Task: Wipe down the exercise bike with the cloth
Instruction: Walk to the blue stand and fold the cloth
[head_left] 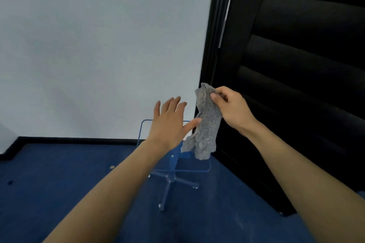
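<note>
**Q:** Right hand (232,109), state?
**A:** My thumb and curled fingers pinch the grey cloth (206,126) near its upper edge. The rest hangs crumpled below my grip.

**Q:** Left hand (169,124)?
**A:** Spread, fingers straight and apart, holding nothing. My thumb tip meets the cloth's left edge.

**Q:** Position of the cloth?
**A:** In the air between my hands, above a clear stand (170,179) on blue carpet (79,173), where the white wall (98,45) meets a dark slatted panel (296,65).
</note>
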A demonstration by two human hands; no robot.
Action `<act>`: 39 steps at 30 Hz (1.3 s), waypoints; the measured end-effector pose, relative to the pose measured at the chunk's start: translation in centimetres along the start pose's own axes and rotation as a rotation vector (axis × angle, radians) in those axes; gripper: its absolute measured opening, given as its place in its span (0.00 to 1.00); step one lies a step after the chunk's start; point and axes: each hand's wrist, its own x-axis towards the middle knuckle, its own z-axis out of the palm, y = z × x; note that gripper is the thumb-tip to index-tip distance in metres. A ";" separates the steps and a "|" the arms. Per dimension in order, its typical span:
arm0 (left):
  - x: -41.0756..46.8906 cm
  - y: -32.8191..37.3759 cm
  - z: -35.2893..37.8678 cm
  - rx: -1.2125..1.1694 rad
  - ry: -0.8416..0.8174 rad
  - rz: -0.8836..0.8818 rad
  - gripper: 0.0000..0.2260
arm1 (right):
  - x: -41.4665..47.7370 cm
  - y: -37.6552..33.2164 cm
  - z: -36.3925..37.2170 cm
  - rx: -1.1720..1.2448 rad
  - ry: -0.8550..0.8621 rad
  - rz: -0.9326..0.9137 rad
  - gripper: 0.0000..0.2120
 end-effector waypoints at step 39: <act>9.0 -3.3 0.4 -1.032 -0.147 -0.258 0.27 | 10.8 -5.7 0.9 0.377 -0.111 0.007 0.08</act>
